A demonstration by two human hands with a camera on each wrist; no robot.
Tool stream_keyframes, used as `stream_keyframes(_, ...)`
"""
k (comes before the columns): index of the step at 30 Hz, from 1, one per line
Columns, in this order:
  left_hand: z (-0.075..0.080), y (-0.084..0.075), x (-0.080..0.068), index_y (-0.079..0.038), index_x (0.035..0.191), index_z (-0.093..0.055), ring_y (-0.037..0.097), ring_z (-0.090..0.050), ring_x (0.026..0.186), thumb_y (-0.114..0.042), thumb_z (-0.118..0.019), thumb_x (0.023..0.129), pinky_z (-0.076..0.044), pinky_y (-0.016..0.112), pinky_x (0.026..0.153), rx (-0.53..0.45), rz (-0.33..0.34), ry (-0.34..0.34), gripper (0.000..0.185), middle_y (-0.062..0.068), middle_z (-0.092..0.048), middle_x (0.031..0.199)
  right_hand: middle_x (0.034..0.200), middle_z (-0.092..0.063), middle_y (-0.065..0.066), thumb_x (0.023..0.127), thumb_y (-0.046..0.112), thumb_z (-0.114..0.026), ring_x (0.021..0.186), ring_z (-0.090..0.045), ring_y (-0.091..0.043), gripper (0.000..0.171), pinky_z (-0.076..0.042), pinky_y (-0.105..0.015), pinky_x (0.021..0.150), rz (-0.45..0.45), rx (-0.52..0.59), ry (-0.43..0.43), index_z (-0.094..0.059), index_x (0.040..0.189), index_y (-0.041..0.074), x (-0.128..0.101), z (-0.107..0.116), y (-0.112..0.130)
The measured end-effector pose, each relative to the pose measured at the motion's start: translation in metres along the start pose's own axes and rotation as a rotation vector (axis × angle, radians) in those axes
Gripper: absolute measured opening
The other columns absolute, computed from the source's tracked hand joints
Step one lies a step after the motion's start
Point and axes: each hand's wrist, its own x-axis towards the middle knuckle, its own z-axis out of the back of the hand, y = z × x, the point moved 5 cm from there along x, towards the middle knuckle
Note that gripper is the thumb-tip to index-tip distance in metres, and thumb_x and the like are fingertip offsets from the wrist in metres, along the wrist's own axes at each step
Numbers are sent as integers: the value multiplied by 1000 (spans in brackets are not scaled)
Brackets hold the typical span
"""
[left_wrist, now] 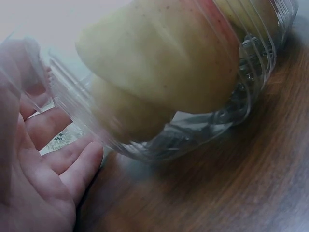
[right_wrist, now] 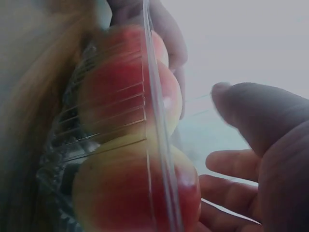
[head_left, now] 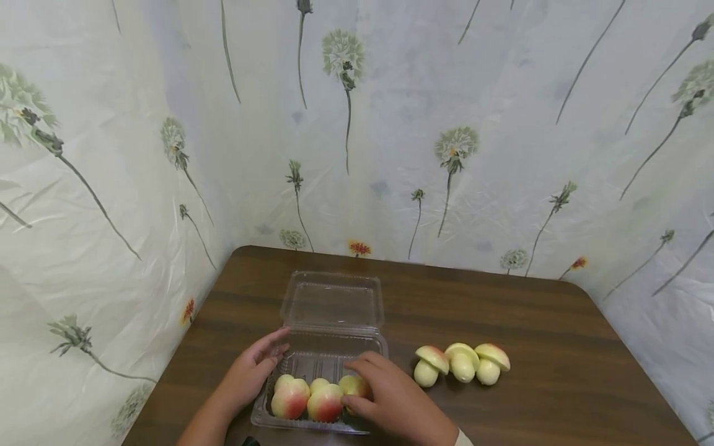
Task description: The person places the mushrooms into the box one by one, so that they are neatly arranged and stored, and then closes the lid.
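I have both hands down at the clear plastic box [head_left: 329, 347], which sits open on the brown counter [head_left: 530, 328] with its lid [head_left: 333, 302] tipped back toward the flowered backdrop. My left hand [head_left: 253, 368] rests against the box's left wall, fingers fairly straight and spread, holding nothing that I can see. My right hand [head_left: 387, 393] lies over the right end of the box with its fingers bent down around a peach-coloured piece [head_left: 352, 385]; I judge it has that piece in a loose grip, though the right wrist view is too blurred to confirm it. Two more red-and-yellow pieces [head_left: 307, 399] sit in the box beside it, close together. Three mushroom-shaped pieces [head_left: 462, 362] stand in a row on the counter to the right, well apart from the box.

The risk I see: the box is thin and light, so a push from my right hand could slide or tip it, and the crowded pieces could roll out.
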Motion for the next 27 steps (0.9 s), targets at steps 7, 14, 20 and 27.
stream_keyframes(7, 1, -1, 0, -12, 156, -49, 38, -51, 144, 0, -49, 105, -47, 24, 111, -3, 2, -16, 53, 10, -40, 167, 134, -64, 0, 102, 56, -59, 121, -63, -17, 61, -56, -41, 101, 0, -39, 69, -64, 141, 9, 22, -5, 2)
stream_keyframes(14, 0, 1, 1, -9, 157, -48, 40, -50, 144, 0, -49, 105, -45, 15, 106, -10, -8, -1, 53, 12, -38, 168, 135, -66, -5, 102, 64, -51, 122, -64, -22, 69, -57, -43, 97, -27, -70, 196, -63, 143, 10, 31, -11, 3)
stream_keyframes(20, -1, 0, 1, -11, 155, -50, 39, -51, 144, 1, -49, 104, -45, 13, 104, -21, 3, -15, 52, 11, -39, 167, 138, -69, -1, 103, 64, -49, 130, -63, -26, 66, -53, -49, 105, -31, -93, 241, -65, 141, 14, 30, -14, 6)
stream_keyframes(27, -1, 0, 1, -10, 156, -49, 40, -50, 144, 1, -48, 104, -46, 18, 108, -29, -6, -8, 53, 12, -37, 168, 129, -71, 2, 103, 64, -49, 123, -66, -21, 60, -56, -44, 101, -3, -119, 220, -70, 132, 16, 27, -15, 6)
